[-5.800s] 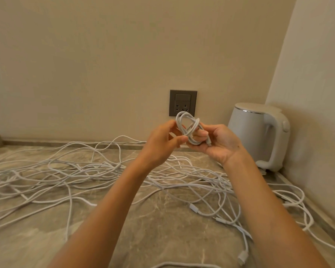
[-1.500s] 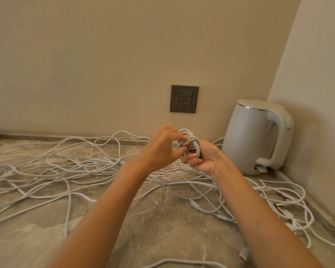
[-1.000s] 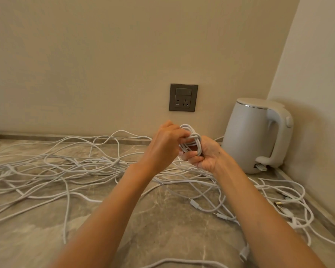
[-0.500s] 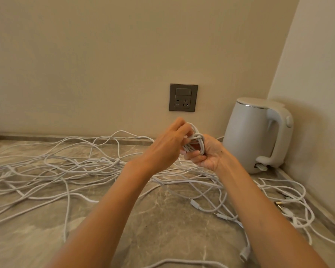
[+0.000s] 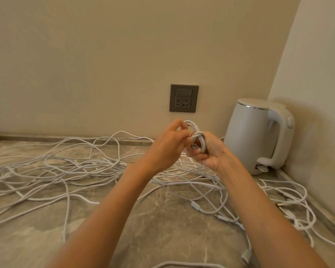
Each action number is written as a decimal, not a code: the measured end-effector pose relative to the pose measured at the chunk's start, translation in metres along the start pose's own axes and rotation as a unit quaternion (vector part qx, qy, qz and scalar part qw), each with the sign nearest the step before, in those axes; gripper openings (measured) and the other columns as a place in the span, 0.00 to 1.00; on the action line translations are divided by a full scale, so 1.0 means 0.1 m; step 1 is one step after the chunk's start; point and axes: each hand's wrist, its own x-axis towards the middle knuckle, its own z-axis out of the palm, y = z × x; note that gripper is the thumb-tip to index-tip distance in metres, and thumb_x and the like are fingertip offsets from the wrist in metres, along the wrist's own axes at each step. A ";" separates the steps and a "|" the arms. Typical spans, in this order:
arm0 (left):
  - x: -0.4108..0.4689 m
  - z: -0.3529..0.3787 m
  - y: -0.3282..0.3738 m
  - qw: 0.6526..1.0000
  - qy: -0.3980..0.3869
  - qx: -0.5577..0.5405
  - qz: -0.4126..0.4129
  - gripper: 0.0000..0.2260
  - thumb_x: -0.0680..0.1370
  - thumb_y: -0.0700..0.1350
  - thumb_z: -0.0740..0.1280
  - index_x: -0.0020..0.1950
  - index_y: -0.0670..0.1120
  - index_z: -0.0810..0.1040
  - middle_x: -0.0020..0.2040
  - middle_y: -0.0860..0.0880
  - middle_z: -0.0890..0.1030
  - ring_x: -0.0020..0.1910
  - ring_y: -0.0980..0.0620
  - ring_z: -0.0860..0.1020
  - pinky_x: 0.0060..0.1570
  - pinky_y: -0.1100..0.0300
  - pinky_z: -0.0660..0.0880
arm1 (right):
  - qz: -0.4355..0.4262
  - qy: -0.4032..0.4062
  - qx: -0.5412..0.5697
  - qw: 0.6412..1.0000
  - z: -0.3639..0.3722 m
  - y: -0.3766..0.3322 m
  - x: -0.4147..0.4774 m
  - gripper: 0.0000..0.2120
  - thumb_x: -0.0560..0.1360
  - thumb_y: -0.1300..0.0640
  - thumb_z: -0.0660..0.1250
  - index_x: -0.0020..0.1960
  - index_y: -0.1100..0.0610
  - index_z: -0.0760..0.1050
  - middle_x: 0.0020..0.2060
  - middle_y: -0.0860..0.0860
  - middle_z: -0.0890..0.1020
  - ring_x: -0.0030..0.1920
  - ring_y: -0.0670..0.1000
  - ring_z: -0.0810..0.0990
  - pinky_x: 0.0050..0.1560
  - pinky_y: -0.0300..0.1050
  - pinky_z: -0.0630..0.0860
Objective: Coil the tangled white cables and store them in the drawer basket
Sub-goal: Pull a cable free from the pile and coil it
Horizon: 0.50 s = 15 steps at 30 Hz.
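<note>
2 hands are working in the middle of the frame, with 1 small coiled cable (image 5: 197, 137) between them, held up above the countertop (image 5: 153, 235) and just below the 1 grey wall socket (image 5: 183, 98). The right hand (image 5: 210, 154) is gripping the coil, fingers curled round its lower part. The left hand (image 5: 167, 147) is pinching a strand at the coil's upper left, fingertips pressed together on it. 1 loop is sticking up above the left fingers, and 1 turn is crossing the coil's middle.

1 white kettle (image 5: 253, 136) is standing at the right, in the corner. The loose cables (image 5: 75, 171) are sprawling across the countertop from the left edge to the lower right; how many there are cannot be told, but at least 3 white plugs are showing in the lower right.

5.8 s ago the coil was an open ring overlapping the socket's lower edge; now it is sitting lower, with the turn round it. The kettle and the tangle are lying as before
</note>
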 end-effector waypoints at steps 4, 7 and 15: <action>-0.01 0.00 0.03 0.998 0.052 0.043 0.008 0.13 0.77 0.42 0.58 0.42 0.34 0.76 0.49 0.39 0.74 0.36 0.43 0.74 0.37 0.49 0.74 | -0.020 -0.011 -0.003 1.000 0.03 -0.01 0.00 0.16 0.79 0.62 0.48 0.35 0.60 0.67 0.24 0.52 0.73 0.16 0.42 0.65 0.12 0.29 0.52; -0.03 0.02 0.04 0.999 0.046 0.015 -0.021 0.09 0.80 0.38 0.58 0.46 0.34 0.75 0.49 0.40 0.73 0.40 0.45 0.73 0.43 0.50 0.73 | -0.016 -0.023 -0.007 1.000 0.04 0.00 0.00 0.18 0.80 0.59 0.47 0.36 0.59 0.68 0.23 0.52 0.74 0.16 0.42 0.65 0.12 0.28 0.52; 0.01 -0.02 0.13 0.991 0.124 -0.032 -0.037 0.08 0.77 0.38 0.63 0.55 0.38 0.74 0.44 0.43 0.78 0.31 0.53 0.73 0.31 0.64 0.73 | -0.022 -0.011 -0.003 1.000 0.07 0.02 0.01 0.16 0.81 0.60 0.49 0.37 0.58 0.68 0.27 0.54 0.71 0.16 0.43 0.66 0.12 0.29 0.52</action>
